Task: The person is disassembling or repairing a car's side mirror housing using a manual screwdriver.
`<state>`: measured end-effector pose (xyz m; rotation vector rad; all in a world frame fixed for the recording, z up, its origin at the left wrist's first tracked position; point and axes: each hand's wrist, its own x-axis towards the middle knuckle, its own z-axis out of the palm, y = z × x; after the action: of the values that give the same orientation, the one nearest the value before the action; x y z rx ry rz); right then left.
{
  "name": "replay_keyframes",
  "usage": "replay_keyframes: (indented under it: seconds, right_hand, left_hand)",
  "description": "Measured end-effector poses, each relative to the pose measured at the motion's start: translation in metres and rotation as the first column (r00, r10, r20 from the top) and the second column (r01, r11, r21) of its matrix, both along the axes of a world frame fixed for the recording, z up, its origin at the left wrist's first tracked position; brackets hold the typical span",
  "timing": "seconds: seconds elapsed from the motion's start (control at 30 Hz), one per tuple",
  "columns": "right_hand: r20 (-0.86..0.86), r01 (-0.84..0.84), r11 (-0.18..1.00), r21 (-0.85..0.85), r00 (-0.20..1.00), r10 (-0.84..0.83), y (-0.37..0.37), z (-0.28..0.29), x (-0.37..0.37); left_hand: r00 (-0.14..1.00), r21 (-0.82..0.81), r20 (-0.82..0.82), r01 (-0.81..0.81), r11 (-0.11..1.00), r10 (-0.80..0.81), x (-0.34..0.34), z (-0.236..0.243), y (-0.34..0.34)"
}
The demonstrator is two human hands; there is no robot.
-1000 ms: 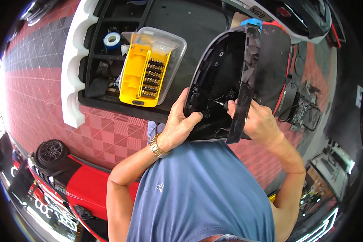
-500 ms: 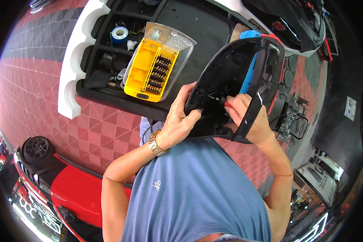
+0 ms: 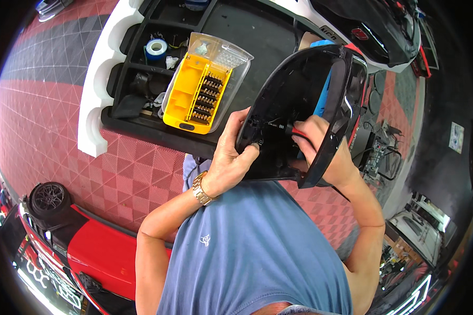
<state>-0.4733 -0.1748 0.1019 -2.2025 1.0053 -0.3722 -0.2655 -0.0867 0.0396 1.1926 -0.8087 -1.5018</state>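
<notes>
A hollow black plastic shell (image 3: 295, 73), shaped like a car mirror housing, is held at my chest with its open side up. My left hand (image 3: 231, 157) clasps its left rim, thumb on the inner edge and fingers outside. Reaching into the shell's hollow, my right hand (image 3: 318, 142) is closed around a screwdriver (image 3: 298, 132) with a red and black handle. Its shaft points left toward the inner wall near my left thumb. The tip is too dark to make out. Part of my right hand is hidden behind the shell's glossy right edge.
Beyond my left hand, an open yellow bit case (image 3: 181, 89) with a clear lid rests on a black compartment tray (image 3: 247, 23). A tape roll (image 3: 156, 49) sits in one compartment. White scalloped foam (image 3: 93, 100) borders the tray. A red car (image 3: 102, 247) stands behind at lower left.
The shell has tilted slightly and shifted a little left, with my left hand still on its rim. My right hand keeps its hold on the screwdriver inside.
</notes>
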Motion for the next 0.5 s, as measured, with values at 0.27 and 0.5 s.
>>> replay_keyframes:
  seconds: [0.27,0.5]
  right_hand:
    - [-0.131,0.058,0.988,0.143,0.991,-0.04,-0.008,0.006,0.002]
    - [-0.098,0.023,0.989,0.149,0.995,-0.009,0.0,0.007,0.004]
  left_hand:
    - [0.998,-0.159,0.063,-0.014,0.987,0.024,0.002,0.003,0.0]
    - [1.0,0.0,-0.023,-0.021,1.0,0.021,0.003,-0.005,0.004]
